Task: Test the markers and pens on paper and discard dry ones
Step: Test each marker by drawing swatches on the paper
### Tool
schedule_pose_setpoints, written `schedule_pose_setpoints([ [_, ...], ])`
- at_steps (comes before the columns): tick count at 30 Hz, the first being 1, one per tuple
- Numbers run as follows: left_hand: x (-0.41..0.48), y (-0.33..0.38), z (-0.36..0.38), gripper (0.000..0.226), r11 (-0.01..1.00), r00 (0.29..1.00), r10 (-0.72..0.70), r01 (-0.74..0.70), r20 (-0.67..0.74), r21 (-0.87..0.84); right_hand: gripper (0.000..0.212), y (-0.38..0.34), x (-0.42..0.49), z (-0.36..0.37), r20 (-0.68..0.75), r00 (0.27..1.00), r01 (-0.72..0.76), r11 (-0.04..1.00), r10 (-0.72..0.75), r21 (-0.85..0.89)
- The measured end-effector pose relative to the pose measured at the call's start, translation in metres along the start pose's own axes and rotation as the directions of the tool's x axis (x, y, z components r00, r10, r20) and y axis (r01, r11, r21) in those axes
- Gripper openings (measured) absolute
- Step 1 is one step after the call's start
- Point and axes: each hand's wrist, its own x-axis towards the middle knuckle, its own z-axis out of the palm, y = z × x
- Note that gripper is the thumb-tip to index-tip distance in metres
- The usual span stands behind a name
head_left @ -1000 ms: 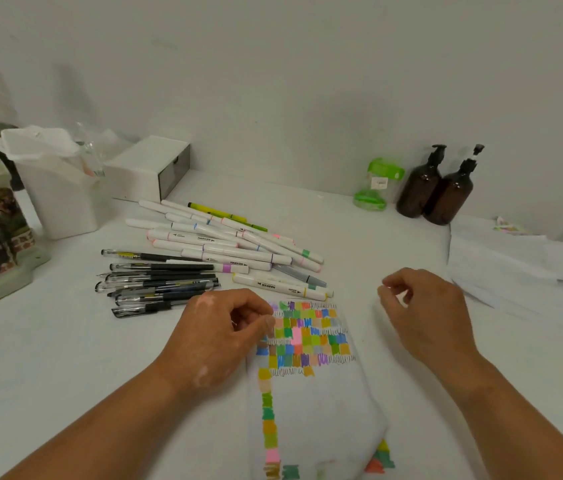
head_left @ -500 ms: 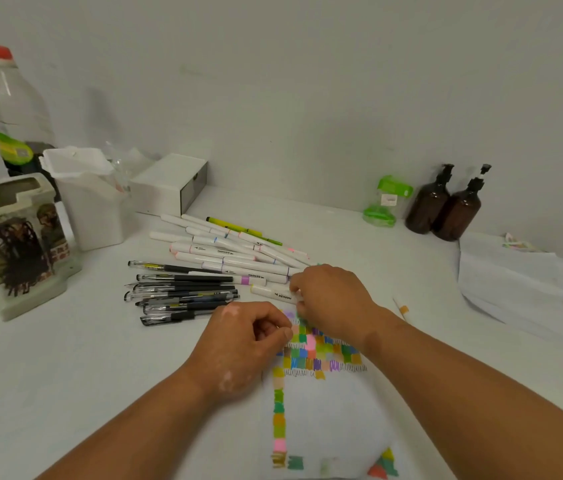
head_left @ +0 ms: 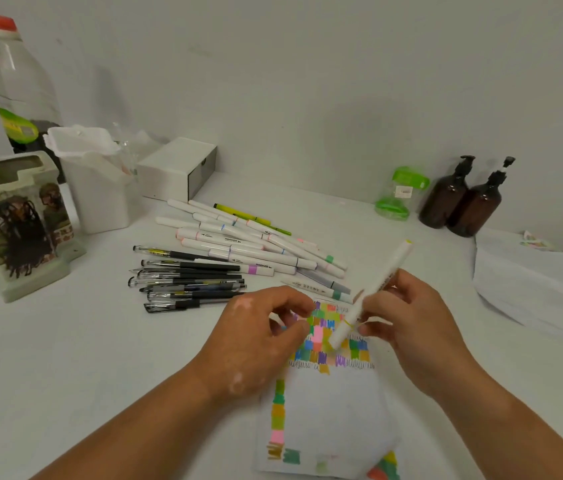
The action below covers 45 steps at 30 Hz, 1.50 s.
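Right hand (head_left: pixel 411 327) grips a capped white marker (head_left: pixel 377 289) tilted over the swatch-filled paper (head_left: pixel 335 410), near centre; left hand (head_left: pixel 259 337) curls beside it, hold unclear. Many colours look tested; markers (head_left: pixel 238 244) and pens (head_left: pixel 190 282) wait far left.

The left hand (head_left: pixel 256 337) covers the upper left corner of the paper (head_left: pixel 335 410), and I can't tell whether its curled fingers pinch anything. The right hand (head_left: pixel 408 327) hides the middle of the marker (head_left: pixel 394 265). The paper's lower edge runs out of view, and so does the white stack (head_left: pixel 532 289) at right.
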Motion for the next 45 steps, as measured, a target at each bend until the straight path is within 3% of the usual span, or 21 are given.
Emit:
schedule_pose_setpoints([
  [4, -0.006, 0.009, 0.01, 0.035, 0.995, 0.995, 0.07, -0.075, 0.075, 0.062, 0.019, 0.014, -0.013, 0.006, 0.071, 0.997, -0.003, 0.969, -0.015, 0.248],
  [8, -0.009, 0.015, 0.018, 0.036, 0.961, 0.976, 0.207, -0.216, 0.07, 0.173, 0.025, 0.019, -0.022, 0.015, 0.17, 0.98, 0.073, 0.979, -0.106, 0.19],
  [12, -0.009, 0.017, 0.019, 0.032, 0.944, 0.963, 0.218, -0.249, 0.159, 0.218, 0.024, 0.019, -0.027, 0.012, 0.205, 0.964, 0.152, 0.983, -0.171, 0.107],
  [19, -0.011, 0.017, 0.018, 0.038, 0.865, 0.943, 0.275, -0.328, 0.188, 0.379, 0.016, 0.018, -0.029, 0.008, 0.297, 0.937, 0.13, 0.972, -0.184, 0.194],
  [22, -0.012, 0.015, 0.02, 0.038, 0.886, 0.95, 0.264, -0.307, 0.165, 0.348, 0.012, 0.017, -0.029, 0.005, 0.263, 0.938, 0.187, 0.97, -0.223, 0.156],
  [24, -0.012, 0.008, 0.02, 0.061, 0.897, 0.965, 0.165, -0.233, 0.205, 0.375, 0.01, 0.017, -0.025, -0.001, 0.147, 0.968, 0.182, 0.971, -0.205, 0.153],
  [26, -0.01, -0.001, 0.018, 0.084, 0.854, 0.956, 0.096, -0.222, 0.276, 0.47, 0.008, 0.017, -0.02, -0.009, 0.04, 0.991, 0.111, 0.963, -0.124, 0.246],
  [29, -0.008, -0.006, 0.017, 0.088, 0.779, 0.94, 0.064, -0.258, 0.336, 0.571, 0.022, 0.018, -0.017, -0.015, 0.088, 0.996, -0.012, 0.947, -0.018, 0.322],
  [31, -0.007, -0.008, 0.016, 0.085, 0.759, 0.951, 0.06, -0.241, 0.303, 0.604, 0.023, 0.02, -0.019, -0.012, 0.157, 0.987, -0.06, 0.963, 0.019, 0.263],
  [35, -0.008, -0.012, 0.013, 0.081, 0.759, 0.969, 0.056, -0.197, 0.239, 0.621, 0.005, 0.026, -0.024, 0.0, 0.181, 0.983, -0.008, 1.0, 0.007, 0.004],
  [38, -0.009, -0.013, 0.014, 0.079, 0.763, 0.971, 0.048, -0.187, 0.234, 0.619, 0.012, 0.03, -0.027, 0.004, 0.179, 0.984, 0.036, 0.981, -0.001, -0.188],
  [45, -0.008, -0.016, 0.015, 0.081, 0.762, 0.973, 0.043, -0.178, 0.225, 0.623, 0.012, 0.031, -0.027, 0.008, 0.169, 0.986, 0.053, 0.959, -0.006, -0.279],
])
